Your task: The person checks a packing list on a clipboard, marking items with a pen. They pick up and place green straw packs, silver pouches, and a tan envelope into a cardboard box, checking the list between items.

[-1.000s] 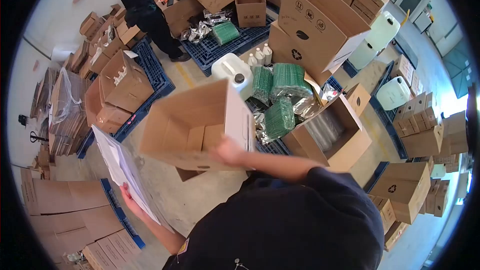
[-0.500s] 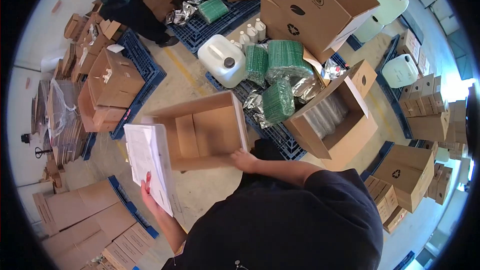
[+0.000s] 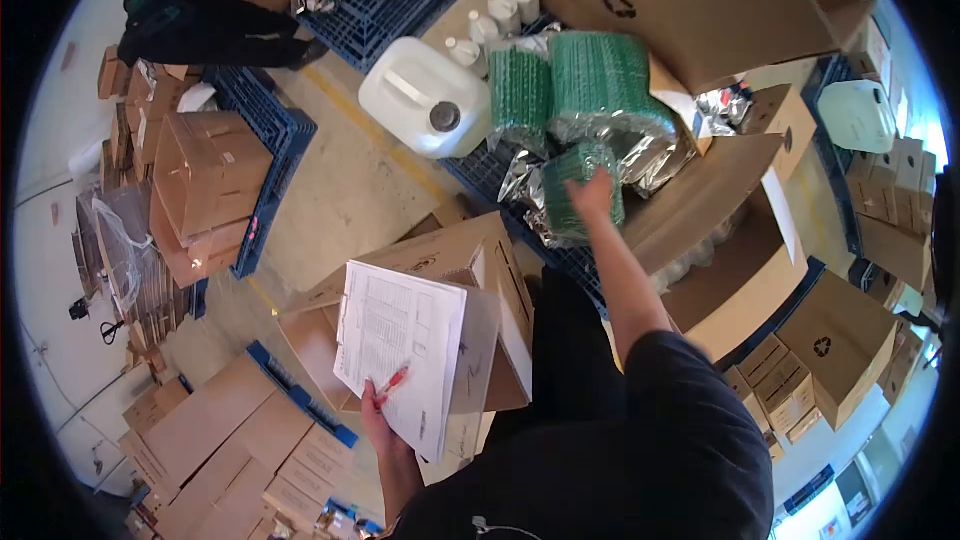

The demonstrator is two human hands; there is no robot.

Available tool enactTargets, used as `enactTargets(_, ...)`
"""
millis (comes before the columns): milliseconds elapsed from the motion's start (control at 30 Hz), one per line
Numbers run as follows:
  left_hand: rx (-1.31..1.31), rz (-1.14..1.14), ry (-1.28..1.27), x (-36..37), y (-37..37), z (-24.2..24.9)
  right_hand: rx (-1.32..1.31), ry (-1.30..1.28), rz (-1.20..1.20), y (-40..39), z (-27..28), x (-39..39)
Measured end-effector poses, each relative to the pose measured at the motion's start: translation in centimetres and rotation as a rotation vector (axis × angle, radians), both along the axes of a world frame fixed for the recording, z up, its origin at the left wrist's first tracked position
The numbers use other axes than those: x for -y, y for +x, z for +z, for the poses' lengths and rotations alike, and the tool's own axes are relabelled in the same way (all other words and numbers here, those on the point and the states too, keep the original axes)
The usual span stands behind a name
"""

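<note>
My left hand [image 3: 383, 430] grips a clipboard with printed papers [image 3: 400, 340], and a red pen [image 3: 393, 383] lies across the sheets by its fingers. Behind the clipboard, a cardboard box [image 3: 505, 310] stands tilted, partly covered by the papers. My right hand [image 3: 593, 198] is stretched forward with its fingers bent over a small green bundle in clear wrap [image 3: 562, 208]. Larger green bundles [image 3: 610, 85] and crumpled silver foil packs [image 3: 522, 180] lie around it. Right of my forearm, an open carton [image 3: 735, 275] holds clear plastic-wrapped items.
A white jerrycan [image 3: 425, 95] stands beside several white bottles [image 3: 503, 10] on a blue pallet [image 3: 480, 170]. One big carton [image 3: 690, 10] rises behind the bundles. At upper left, another person [image 3: 210, 40] stands near stacked boxes [image 3: 210, 165]. Flat cartons [image 3: 210, 430] occupy the lower left.
My right hand has left the open box's edge and reached forward onto the small green bundle. The box has turned over, its opening no longer facing up. The clipboard has shifted right in view.
</note>
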State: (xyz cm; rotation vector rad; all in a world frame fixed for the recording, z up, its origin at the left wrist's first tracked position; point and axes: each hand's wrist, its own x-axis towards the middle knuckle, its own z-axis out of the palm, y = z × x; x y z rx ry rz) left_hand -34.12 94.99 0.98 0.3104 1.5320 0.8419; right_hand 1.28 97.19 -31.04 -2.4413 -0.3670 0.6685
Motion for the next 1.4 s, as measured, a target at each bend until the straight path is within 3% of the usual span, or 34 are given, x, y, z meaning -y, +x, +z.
enactTargets(67, -0.034, 0.014, -0.044, 0.7, 0.1, -0.5, -0.293, -0.472, -0.148, 3.0, -3.9, 0.2)
enactTargets(100, -0.078, 0.017, -0.041, 0.8, 0.4, -0.3, -0.383, -0.547, -0.191, 3.2, -6.6, 0.9)
enactTargets(200, -0.180, 0.010, -0.026, 0.1, 1.3, 0.7, -0.450, -0.561, -0.167, 2.4, -7.0, 0.4)
enactTargets(267, -0.163, 0.024, -0.029, -0.5, 2.3, 1.1, -0.346, -0.647, -0.130, 2.6, -6.4, 0.0)
enactTargets(367, -0.199, -0.014, -0.030, -1.6, 1.3, 0.7, -0.423, -0.475, -0.171, 2.2, -5.3, -0.2)
enactTargets(433, -0.232, -0.046, -0.039, -2.1, 1.6, 0.9, -0.328, -0.274, -0.180, -0.7, -9.7, -0.6)
enactTargets(500, -0.202, -0.124, 0.001, -2.9, 4.1, 1.6, -0.304, -0.148, -0.169, -2.2, -9.0, -1.5)
enactTargets(633, -0.093, -0.226, 0.026, -4.7, 4.5, 2.1, -0.180, 0.079, -0.118, -2.8, -0.6, -1.6)
enactTargets(667, -0.047, -0.268, 0.043, -5.3, 5.2, 2.6, -0.340, 0.181, -0.166, -1.7, 4.1, -0.2)
enactTargets(733, -0.036, -0.374, 0.125, -6.0, 7.3, 3.4, -0.253, 0.352, -0.051, 0.0, 11.2, 4.7)
enactTargets(800, -0.020, -0.442, 0.101, -6.9, 8.6, 4.3, -0.455, 0.528, -0.121, 3.1, 19.5, 12.1)
enactTargets(867, 0.006, -0.520, 0.116, -7.9, 9.8, 4.6, -0.443, 0.639, -0.094, 6.0, 25.6, 20.1)
enactTargets(967, 0.013, -0.539, 0.147, -8.3, 12.3, 4.1, -0.544, 0.772, -0.459, 7.6, 32.7, 29.6)
enactTargets(1067, 0.051, -0.592, 0.094, -7.2, 14.9, 3.5, -0.517, 0.868, -0.876, 5.9, 35.3, 33.4)
enactTargets(1167, 0.080, -0.644, 0.089, -7.1, 15.3, 2.3, -0.360, 0.845, -1.091, 3.0, 28.2, 35.9)
enactTargets(1233, 0.053, -0.642, 0.072, -6.9, 15.4, 1.7, -0.394, 0.933, -1.261, 3.4, 24.7, 33.8)
enactTargets(1267, 0.049, -0.638, 0.084, -6.9, 15.3, 1.5, -0.431, 0.995, -1.297, 3.2, 20.3, 34.1)
enactTargets(1400, 0.039, -0.618, 0.107, -6.4, 15.0, 1.7, -0.271, 1.149, -1.545, 5.8, 9.5, 30.3)
